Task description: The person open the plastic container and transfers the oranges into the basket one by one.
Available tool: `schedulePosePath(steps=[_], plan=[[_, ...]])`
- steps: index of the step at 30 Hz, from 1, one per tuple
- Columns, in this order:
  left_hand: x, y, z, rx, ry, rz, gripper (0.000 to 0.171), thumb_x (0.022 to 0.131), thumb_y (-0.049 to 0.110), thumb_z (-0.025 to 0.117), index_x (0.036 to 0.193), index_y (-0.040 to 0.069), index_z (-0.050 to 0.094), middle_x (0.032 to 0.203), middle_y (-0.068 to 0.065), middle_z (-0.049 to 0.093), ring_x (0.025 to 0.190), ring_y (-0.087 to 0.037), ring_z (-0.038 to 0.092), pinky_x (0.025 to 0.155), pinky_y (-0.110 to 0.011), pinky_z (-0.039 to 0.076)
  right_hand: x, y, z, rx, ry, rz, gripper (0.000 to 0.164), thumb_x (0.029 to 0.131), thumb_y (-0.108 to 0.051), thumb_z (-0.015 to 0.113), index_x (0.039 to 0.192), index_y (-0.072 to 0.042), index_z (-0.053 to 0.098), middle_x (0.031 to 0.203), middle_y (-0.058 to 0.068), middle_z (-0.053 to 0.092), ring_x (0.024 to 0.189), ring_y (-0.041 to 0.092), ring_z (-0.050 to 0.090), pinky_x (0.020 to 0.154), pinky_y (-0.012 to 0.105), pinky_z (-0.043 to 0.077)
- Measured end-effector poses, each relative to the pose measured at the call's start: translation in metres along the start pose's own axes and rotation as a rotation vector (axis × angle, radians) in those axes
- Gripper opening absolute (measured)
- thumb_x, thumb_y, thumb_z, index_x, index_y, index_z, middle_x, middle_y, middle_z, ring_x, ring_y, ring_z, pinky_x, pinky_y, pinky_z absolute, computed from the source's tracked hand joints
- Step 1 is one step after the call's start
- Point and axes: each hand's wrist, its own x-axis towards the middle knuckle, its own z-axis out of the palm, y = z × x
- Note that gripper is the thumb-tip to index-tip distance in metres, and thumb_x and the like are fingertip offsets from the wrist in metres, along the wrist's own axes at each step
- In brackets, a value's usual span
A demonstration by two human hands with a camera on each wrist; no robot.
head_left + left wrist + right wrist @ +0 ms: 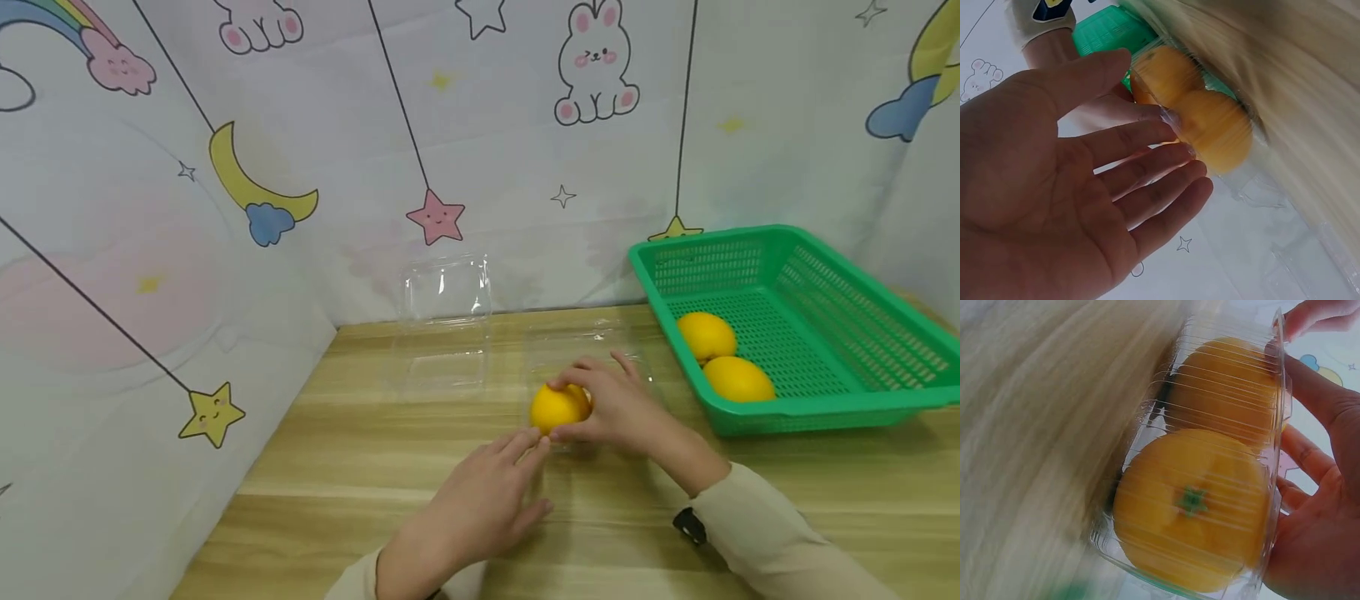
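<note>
Near the middle of the table, an orange sits in a clear plastic box, with my right hand gripping it between thumb and fingers from the right. Through the box wall, the right wrist view shows two oranges side by side: a front one with a green stem star and another behind it. My left hand has its fingers extended, their tips at the box's near left edge beside the orange. In the left wrist view its palm holds nothing.
A green plastic basket stands at the right, with two oranges, one behind and one nearer, along its left side. A second clear box stands with its lid raised at the back, near the patterned cloth wall.
</note>
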Motion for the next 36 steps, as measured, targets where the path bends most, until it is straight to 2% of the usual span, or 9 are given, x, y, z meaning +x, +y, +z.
schedulePosePath(steps=[6,15,21,28,36], plan=[[-0.0002,0.0024,-0.0013,-0.023,0.038,-0.009,0.059,0.099,0.037,0.076,0.147,0.004,0.061,0.147,-0.01,0.063,0.132,-0.026,0.063,0.109,-0.041,0.053,0.0002,-0.0015,0.0015,-0.014,-0.011,0.003,0.05,0.082,-0.041,0.092,0.119,-0.014,0.072,0.13,0.01,0.066,0.13,0.036,0.059,0.123,0.071,0.013],[-0.0021,-0.0021,-0.0076,0.01,-0.004,0.014,0.062,0.101,0.042,0.072,0.15,0.005,0.06,0.153,-0.01,0.06,0.138,-0.025,0.06,0.112,-0.039,0.051,0.0014,0.0005,0.0011,-0.021,-0.031,-0.001,0.055,0.084,-0.049,0.088,0.124,-0.017,0.07,0.134,0.01,0.064,0.129,0.04,0.057,0.118,0.072,0.028],[-0.003,-0.0032,-0.0091,-0.024,-0.03,0.016,0.064,0.102,0.043,0.071,0.152,0.004,0.058,0.155,-0.01,0.058,0.141,-0.024,0.057,0.115,-0.038,0.048,0.0019,-0.0014,0.0024,-0.02,-0.06,0.025,0.054,0.084,-0.047,0.088,0.126,-0.017,0.068,0.14,0.015,0.065,0.136,0.042,0.055,0.122,0.071,0.022],[-0.0013,-0.0034,-0.008,-0.054,-0.054,0.005,0.066,0.102,0.046,0.07,0.152,0.006,0.057,0.156,-0.01,0.057,0.142,-0.025,0.057,0.115,-0.038,0.048,-0.001,0.0002,0.0042,-0.018,-0.054,0.02,0.051,0.085,-0.042,0.088,0.123,-0.017,0.067,0.135,0.012,0.071,0.131,0.037,0.061,0.124,0.071,0.013],[-0.0018,-0.0035,-0.0089,-0.05,-0.046,-0.022,0.064,0.101,0.047,0.071,0.151,0.008,0.059,0.156,-0.007,0.058,0.142,-0.023,0.057,0.111,-0.04,0.051,0.001,-0.0035,0.0059,-0.019,0.007,-0.012,0.051,0.082,-0.039,0.088,0.122,-0.015,0.068,0.124,0.009,0.075,0.122,0.034,0.067,0.125,0.066,0.016]])
